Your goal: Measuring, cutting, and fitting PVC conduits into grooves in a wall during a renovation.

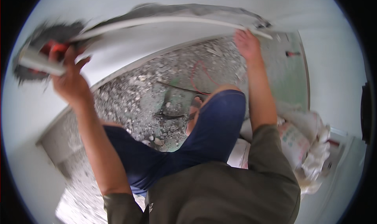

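Observation:
A long white pipe (157,20) runs across the wall along a rough grey channel. My right hand (246,44) is closed around it near its right end. At the far left, my left hand (72,80) is raised beside a red box (55,49) set in a dark, roughly cut patch of wall. A short white piece (41,61), which looks like pipe, lies between the fingers and palm of that hand. Motion blurs the left fingers and the box. The long pipe's left end reaches close to this hand, and its exact end is unclear.
Broken rubble (129,90) covers the floor along the wall. A red cord (192,76) and a dark strip (182,87) lie near my foot. Farther right is a small red-and-black tool (292,53). White sacks (294,141) are heaped beside my right arm.

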The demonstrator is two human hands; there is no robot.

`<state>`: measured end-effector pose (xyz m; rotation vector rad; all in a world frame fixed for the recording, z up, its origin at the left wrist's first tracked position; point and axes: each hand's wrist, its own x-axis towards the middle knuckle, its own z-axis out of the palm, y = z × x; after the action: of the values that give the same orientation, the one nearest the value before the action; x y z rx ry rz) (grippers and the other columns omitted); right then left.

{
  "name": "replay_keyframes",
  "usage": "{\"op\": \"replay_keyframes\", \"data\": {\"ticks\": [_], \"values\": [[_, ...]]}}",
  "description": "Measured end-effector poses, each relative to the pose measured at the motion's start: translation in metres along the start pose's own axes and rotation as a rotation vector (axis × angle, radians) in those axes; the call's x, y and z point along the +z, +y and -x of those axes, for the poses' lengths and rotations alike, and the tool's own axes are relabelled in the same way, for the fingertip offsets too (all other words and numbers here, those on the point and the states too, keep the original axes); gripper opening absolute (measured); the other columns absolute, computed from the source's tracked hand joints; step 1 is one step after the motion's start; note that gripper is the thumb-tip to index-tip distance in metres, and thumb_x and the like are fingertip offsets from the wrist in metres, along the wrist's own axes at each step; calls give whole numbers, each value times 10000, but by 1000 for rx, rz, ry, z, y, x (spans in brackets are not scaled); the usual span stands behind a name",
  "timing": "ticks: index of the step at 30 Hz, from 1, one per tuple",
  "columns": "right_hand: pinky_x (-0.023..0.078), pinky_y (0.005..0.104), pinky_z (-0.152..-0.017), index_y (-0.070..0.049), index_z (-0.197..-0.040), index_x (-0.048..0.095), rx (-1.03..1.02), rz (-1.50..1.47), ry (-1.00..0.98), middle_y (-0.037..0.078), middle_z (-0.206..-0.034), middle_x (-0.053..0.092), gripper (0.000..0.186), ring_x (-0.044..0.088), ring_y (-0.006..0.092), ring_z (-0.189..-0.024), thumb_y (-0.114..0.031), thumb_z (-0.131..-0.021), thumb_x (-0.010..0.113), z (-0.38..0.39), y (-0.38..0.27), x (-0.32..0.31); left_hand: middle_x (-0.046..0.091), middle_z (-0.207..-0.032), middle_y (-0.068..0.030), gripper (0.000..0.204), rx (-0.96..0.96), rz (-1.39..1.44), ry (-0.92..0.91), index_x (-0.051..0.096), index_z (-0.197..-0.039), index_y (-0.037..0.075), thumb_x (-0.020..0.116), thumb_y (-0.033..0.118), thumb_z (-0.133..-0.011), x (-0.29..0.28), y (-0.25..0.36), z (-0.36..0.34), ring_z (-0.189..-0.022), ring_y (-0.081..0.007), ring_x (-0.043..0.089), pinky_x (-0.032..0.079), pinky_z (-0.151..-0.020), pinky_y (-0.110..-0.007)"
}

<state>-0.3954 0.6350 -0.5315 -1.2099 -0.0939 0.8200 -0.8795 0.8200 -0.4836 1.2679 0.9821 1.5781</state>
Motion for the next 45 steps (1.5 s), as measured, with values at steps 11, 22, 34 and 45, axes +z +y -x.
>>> {"op": "replay_keyframes", "data": {"ticks": [11, 22, 34, 45], "values": [[554, 412, -844, 86, -1171, 466, -67, 28, -21, 244, -1147, 601, 318, 634, 342, -1006, -190, -1019, 420, 0, -25, 39, 683, -869, -133, 444, 29, -330, 51, 475, -1265, -74, 638, 158, -924, 26, 14, 1, -692, -149, 669, 577, -537, -246], [530, 389, -801, 51, -1262, 486, 114, 438, -102, 205, -1223, 586, 498, 602, 285, -1067, -346, -966, 537, -85, -35, 10, 672, -947, -184, 419, 0, -289, 179, 511, -1196, -104, 684, 115, -883, 35, 18, 2, -736, -220, 693, 591, -560, -276], [487, 304, -535, -22, -1380, 359, -463, 190, 349, 190, -930, 622, 431, 606, 211, -673, -40, -968, 482, -119, -16, 11, 671, -950, -167, 359, 49, -277, 232, 571, -1113, -81, 711, 135, -863, 22, 22, -2, -721, -229, 670, 534, -534, -287], [334, 461, -1083, 35, -1421, 340, -525, 769, 439, 292, -1431, 368, 525, 370, 430, -1315, -192, -965, 465, -133, -39, -10, 654, -961, -168, 349, 56, -384, 277, 585, -1144, -62, 701, 123, -871, 32, 32, 4, -732, -221, 654, 524, -562, -290]]}}
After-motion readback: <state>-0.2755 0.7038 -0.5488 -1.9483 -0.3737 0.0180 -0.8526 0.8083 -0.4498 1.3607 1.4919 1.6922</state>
